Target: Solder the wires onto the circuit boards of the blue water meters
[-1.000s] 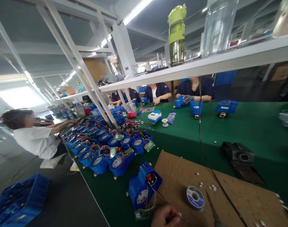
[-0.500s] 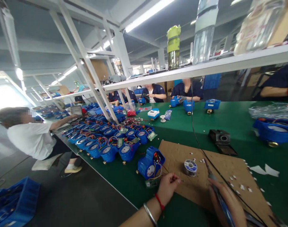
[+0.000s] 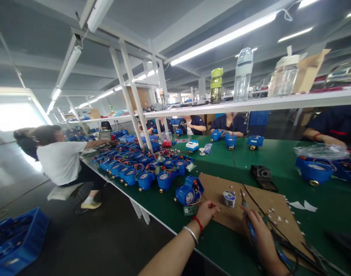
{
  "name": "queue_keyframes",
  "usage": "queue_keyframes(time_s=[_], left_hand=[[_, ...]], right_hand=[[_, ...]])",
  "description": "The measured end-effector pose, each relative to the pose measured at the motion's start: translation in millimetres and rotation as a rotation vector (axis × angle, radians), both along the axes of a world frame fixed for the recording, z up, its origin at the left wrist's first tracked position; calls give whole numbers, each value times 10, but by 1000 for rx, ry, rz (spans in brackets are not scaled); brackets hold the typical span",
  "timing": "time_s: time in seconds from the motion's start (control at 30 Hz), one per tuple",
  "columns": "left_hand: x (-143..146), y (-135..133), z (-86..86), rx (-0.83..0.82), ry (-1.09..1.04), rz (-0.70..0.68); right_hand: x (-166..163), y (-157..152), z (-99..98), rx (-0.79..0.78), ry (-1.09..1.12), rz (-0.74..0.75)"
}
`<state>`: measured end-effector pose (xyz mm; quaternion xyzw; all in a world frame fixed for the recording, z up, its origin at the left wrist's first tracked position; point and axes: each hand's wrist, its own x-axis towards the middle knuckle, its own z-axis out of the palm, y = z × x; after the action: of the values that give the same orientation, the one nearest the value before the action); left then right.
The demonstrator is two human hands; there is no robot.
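Note:
My left hand (image 3: 206, 212) rests on the edge of a brown cardboard sheet (image 3: 264, 209), pinching thin wires that run to a blue meter housing (image 3: 189, 192) lying just left of it. A small green circuit board (image 3: 189, 210) hangs from those wires beside the hand. My right hand (image 3: 260, 237) is closed around a blue-handled soldering iron (image 3: 250, 224), its tip pointing toward a spool of solder wire (image 3: 229, 198) on the cardboard. The iron's black cable runs up over the table.
Several rows of blue meters (image 3: 140, 168) with loose wires cover the green table (image 3: 250, 157) to the left. A black iron stand (image 3: 261, 174) sits behind the cardboard. People sit across the table and at the left. A shelf (image 3: 250, 103) holds bottles; a blue crate (image 3: 14, 239) stands on the floor.
The view has pulled back and tilted down. Both my forearms have come into sight; the hands keep their hold on the wires and the soldering iron by the blue meter.

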<state>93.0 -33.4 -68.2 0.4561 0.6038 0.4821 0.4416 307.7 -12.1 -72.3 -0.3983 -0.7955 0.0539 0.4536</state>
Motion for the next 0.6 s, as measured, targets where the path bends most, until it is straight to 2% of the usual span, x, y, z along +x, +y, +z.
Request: queue_keyframes(time_s=[0.2,0.6], left_hand=[[7,23,-5,-8,23,19],[2,-11,53,-34,21,32]], right_hand=[[56,-25,77,-22,5,94],[58,55,5,-69,127,91]])
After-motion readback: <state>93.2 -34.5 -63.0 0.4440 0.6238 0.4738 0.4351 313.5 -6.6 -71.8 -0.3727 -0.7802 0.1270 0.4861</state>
